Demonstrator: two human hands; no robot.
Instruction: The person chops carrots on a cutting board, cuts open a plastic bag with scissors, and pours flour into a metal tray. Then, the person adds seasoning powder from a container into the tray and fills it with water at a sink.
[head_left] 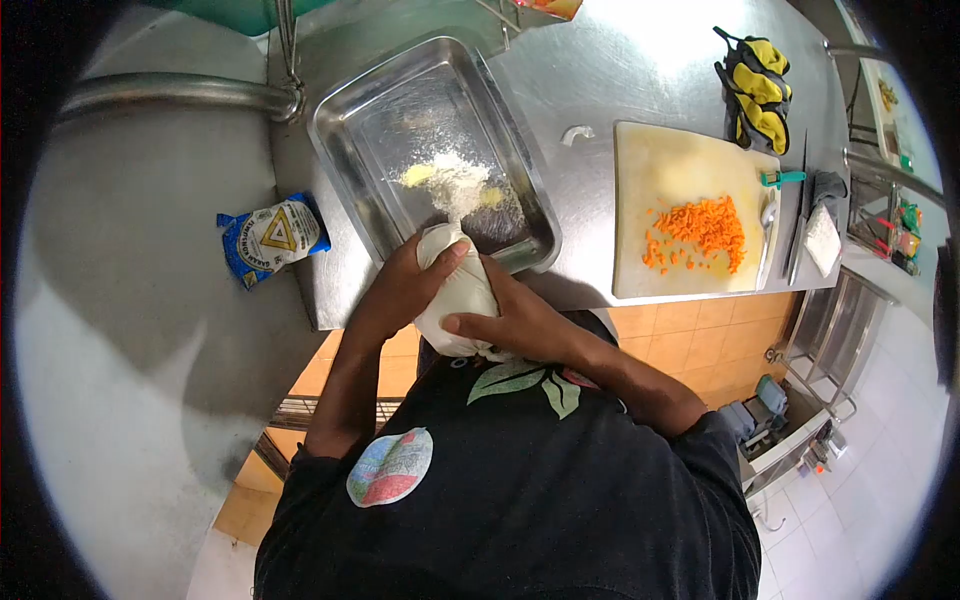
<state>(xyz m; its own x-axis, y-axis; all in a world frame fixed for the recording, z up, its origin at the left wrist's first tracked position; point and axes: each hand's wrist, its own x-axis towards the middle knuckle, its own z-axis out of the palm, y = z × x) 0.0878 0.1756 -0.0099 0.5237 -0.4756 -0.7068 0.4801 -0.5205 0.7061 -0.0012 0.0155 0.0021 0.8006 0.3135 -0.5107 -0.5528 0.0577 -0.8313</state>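
Both hands hold a white plastic bag at the near edge of a rectangular metal tray. My left hand wraps round the bag's left side, thumb on top near its mouth. On the right side, my right hand grips the bag, its thumb across the lower part. The bag's opening points into the tray, where white powder lies heaped below it. Small yellow patches show in and beside the powder. The fingers under the bag are hidden.
Left of the tray lies a blue and white packet. To the right, a cutting board bears chopped orange pieces and a green-handled peeler. A knife, white cloth and yellow-black gloves lie farther right.
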